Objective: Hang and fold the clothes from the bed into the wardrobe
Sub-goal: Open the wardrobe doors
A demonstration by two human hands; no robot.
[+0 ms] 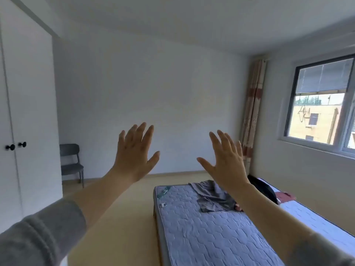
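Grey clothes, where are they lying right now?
In the head view, the crumpled grey clothes lie at the far end of the blue mattress, right of centre, just below the raised right hand.

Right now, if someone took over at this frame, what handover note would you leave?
Hands: left hand and right hand are both open, raised in the air, holding nothing.
Clothes: a grey garment lies crumpled at the far end of the bed; a dark item and a red item lie beyond it, partly hidden by the right arm.
Storage: the wardrobe stands at the left, doors closed.
Done: nothing visibly hung or folded.
Left: open the doors, then hang or fold every piece.
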